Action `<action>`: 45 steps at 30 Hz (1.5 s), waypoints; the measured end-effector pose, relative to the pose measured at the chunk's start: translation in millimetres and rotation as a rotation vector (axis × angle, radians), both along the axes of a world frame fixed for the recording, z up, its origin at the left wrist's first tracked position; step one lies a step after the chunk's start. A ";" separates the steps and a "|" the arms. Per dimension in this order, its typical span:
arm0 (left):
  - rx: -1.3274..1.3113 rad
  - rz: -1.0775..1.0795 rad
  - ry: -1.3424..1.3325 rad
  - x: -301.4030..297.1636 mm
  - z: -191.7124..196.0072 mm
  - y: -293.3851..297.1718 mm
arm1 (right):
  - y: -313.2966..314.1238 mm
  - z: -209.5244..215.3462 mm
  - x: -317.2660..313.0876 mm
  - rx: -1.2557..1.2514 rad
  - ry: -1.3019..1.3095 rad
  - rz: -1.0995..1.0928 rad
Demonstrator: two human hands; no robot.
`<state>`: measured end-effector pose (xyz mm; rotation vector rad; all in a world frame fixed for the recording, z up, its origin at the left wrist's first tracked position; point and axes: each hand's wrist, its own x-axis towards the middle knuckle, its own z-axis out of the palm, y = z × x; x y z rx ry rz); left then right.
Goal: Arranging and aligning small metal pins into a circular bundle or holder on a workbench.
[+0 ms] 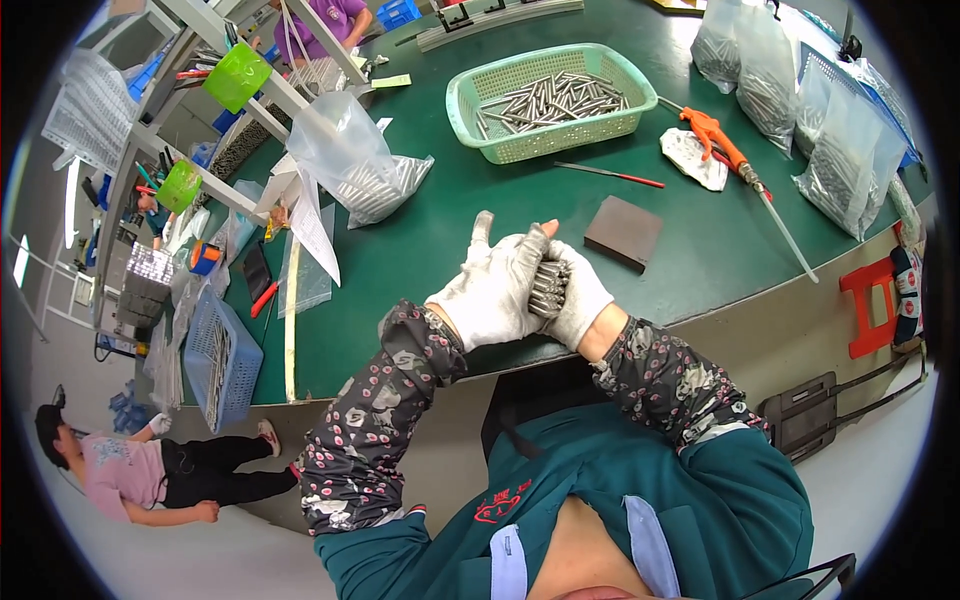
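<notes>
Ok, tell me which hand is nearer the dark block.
Right. The right hand is close by, lower left of the dark block; the left hand is farther left.

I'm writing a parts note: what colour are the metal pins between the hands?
The metal pins are silvery grey, seen best in the head view.

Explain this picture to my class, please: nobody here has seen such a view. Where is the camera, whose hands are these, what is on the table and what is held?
There is no robot here. A wide fisheye camera on a person's head looks down, so edges bend near the rim. The person's left hand and right hand, both in white gloves, hold a bundle of metal pins between them. On the green table are a pale green basket of similar pins, a dark block, a slim red-handled tool, an orange air gun and clear bags of metal parts.
</notes>
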<state>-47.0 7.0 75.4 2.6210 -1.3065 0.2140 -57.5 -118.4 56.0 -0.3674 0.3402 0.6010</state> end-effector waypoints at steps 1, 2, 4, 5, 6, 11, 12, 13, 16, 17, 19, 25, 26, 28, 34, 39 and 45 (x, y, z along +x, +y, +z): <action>0.000 -0.003 0.003 2.1 0.4 -0.5 | -2.1 -7.1 1.3 0.000 0.003 -0.003; 0.006 -0.010 0.035 3.2 1.7 -1.4 | -4.7 -16.5 2.1 0.195 -0.035 0.012; 0.012 -0.020 0.069 3.7 1.8 -4.6 | -6.7 -31.0 5.0 0.389 -0.073 0.024; -0.065 -0.033 0.090 4.4 1.3 -5.5 | -5.0 -33.4 7.7 0.356 -0.072 0.019; -0.142 -0.047 0.111 5.1 0.3 -6.9 | -3.7 -35.3 10.5 0.322 -0.072 0.013; -0.477 -0.087 -0.108 9.2 -30.0 -13.9 | -3.2 -14.9 12.3 0.032 -0.043 -0.027; -0.532 -0.042 -0.115 9.9 -34.1 -16.1 | -4.4 -8.0 10.2 -0.153 -0.004 -0.054; -0.583 -0.043 -0.138 11.2 -37.5 -17.3 | -6.7 -15.0 11.9 -0.122 -0.062 -0.038; -0.709 -0.015 -0.040 16.1 -49.6 -14.3 | -12.5 -11.5 13.0 -0.159 -0.113 0.031; -0.866 -0.013 0.180 16.6 -57.0 -12.1 | -15.8 -17.1 16.0 -0.095 -0.153 0.070; -0.899 -0.030 0.312 23.2 -69.4 -2.0 | -13.3 -29.6 22.8 -0.116 -0.234 0.128; -0.895 -0.061 0.405 38.9 -55.2 5.6 | -4.6 -31.7 40.7 -0.163 -0.374 0.138; -0.905 -0.037 0.412 42.2 -54.6 7.4 | -3.1 -29.0 44.9 -0.175 -0.376 0.136; -0.916 -0.012 0.419 47.9 -57.0 10.0 | -0.5 -27.7 52.3 -0.189 -0.378 0.137; -0.885 0.019 0.151 54.2 -68.7 12.9 | -0.9 -31.2 57.2 -0.040 -0.340 0.173; -0.865 0.037 0.084 56.7 -71.1 9.9 | -7.1 -28.9 58.4 -0.171 -0.399 0.179; -1.096 0.152 0.468 47.8 -80.0 11.4 | -2.0 -34.4 59.0 -0.138 -0.372 0.212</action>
